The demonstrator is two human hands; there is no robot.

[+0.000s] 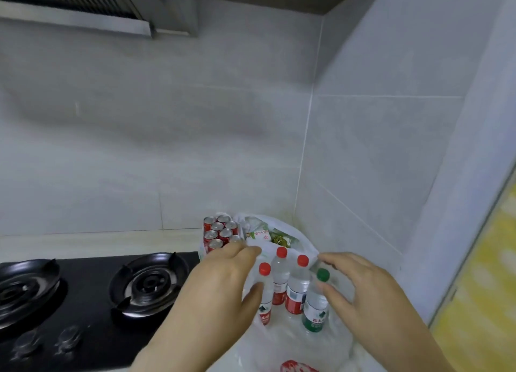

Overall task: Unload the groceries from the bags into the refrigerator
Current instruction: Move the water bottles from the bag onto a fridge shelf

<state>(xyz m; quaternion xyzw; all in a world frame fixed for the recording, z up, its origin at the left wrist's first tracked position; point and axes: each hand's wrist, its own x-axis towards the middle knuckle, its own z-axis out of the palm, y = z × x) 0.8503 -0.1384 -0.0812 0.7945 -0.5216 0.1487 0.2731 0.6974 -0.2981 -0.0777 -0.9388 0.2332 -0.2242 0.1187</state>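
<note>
Head view: four upright clear plastic water bottles (280, 274) stand in a crinkly white plastic bag (279, 343) near the countertop's (111, 243) back-right corner, directly between the spread left hand (220, 282) and the spread right hand (363, 288), nothing pinched yet.

A home kitchen: a black gas hob (92, 313) with two ringed burners (149, 282) sits under a steel range hood (83, 8), pale tiled walls (167, 126) meet in a corner, and a plastic bag (296, 341) of drinks stands on the desk (83, 243).
</note>
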